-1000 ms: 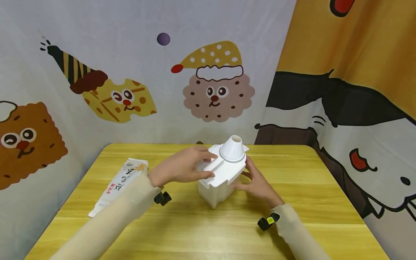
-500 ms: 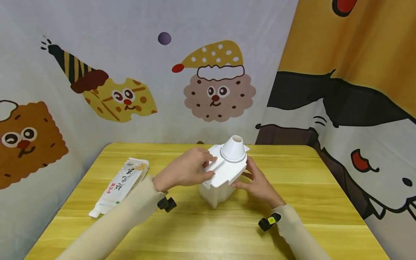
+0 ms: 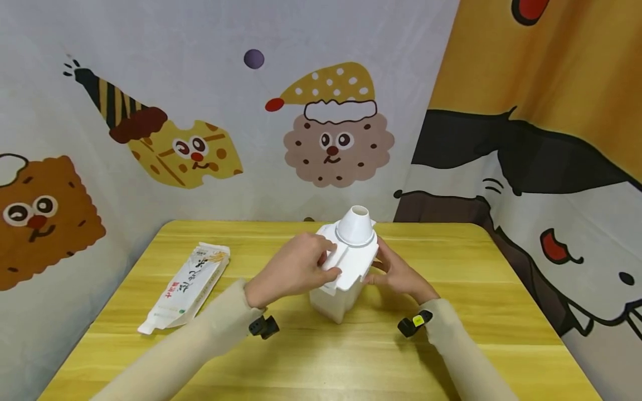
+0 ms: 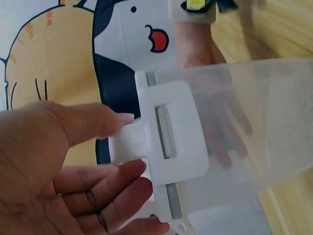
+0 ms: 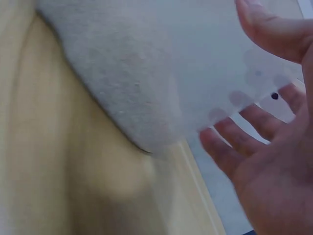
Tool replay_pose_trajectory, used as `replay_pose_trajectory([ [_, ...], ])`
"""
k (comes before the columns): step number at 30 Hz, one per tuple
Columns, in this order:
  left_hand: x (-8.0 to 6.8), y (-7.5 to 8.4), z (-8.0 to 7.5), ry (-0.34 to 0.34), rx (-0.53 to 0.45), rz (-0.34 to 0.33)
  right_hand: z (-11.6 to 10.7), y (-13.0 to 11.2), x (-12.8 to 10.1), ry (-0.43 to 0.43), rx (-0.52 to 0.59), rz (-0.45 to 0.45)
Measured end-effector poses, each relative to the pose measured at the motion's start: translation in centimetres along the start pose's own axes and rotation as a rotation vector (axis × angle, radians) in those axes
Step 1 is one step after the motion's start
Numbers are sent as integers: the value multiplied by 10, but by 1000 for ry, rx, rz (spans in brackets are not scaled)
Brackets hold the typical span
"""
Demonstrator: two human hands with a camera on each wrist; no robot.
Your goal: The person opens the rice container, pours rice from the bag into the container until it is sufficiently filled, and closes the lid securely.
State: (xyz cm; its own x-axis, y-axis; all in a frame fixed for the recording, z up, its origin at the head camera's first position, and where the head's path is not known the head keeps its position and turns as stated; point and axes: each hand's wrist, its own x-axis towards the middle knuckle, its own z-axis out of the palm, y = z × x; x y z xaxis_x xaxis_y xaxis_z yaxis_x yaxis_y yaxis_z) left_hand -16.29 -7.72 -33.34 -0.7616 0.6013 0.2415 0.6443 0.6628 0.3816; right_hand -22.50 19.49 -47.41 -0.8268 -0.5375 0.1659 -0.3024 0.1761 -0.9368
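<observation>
In the head view a translucent storage container (image 3: pixel 333 303) stands mid-table, with a white lid (image 3: pixel 357 262) and a white cone-shaped piece (image 3: pixel 355 227) on top. My left hand (image 3: pixel 293 264) pinches a raised part of the lid between thumb and fingers. The left wrist view shows that thumb on a white tab (image 4: pixel 128 143) beside a slotted latch (image 4: pixel 188 132). My right hand (image 3: pixel 401 275) grips the container's right side, fingers behind and thumb nearer. Pale grainy contents (image 5: pixel 115 68) show through the wall in the right wrist view.
To the left on the wooden table (image 3: pixel 426 362) lies a flat white packet (image 3: pixel 188 289) with dark and red print, near my left sleeve. A cartoon-printed curtain (image 3: pixel 200 67) hangs behind the table.
The container has turned slightly, its near bottom corner shifting right and the cone shifting left. My left hand and arm have moved right, uncovering more of the packet. The right hand keeps its place.
</observation>
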Motion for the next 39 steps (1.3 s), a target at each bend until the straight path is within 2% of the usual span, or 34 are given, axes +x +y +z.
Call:
replay_pose_trajectory([
  [3,0,4,1,-1,-8,-40,-6,1,4,-53,45,13],
  [8,2,-2,1,-18,-33,-28,-7,-1,0,-55,32,26],
  [13,5,-13,-3,-57,-44,31,2,-3,-8,11,-31,23],
  [17,8,-22,-7,-121,-58,85,13,-6,-13,73,-86,25],
  [23,12,-30,-11,-210,-57,186,27,-10,-17,164,-91,22],
  [28,13,-34,-11,-255,-68,186,31,-11,-17,180,-90,32],
  [34,12,-32,-10,-231,-103,177,24,-11,-14,143,-89,43],
  [39,11,-27,-6,-189,-88,166,16,-9,-11,75,-70,26],
])
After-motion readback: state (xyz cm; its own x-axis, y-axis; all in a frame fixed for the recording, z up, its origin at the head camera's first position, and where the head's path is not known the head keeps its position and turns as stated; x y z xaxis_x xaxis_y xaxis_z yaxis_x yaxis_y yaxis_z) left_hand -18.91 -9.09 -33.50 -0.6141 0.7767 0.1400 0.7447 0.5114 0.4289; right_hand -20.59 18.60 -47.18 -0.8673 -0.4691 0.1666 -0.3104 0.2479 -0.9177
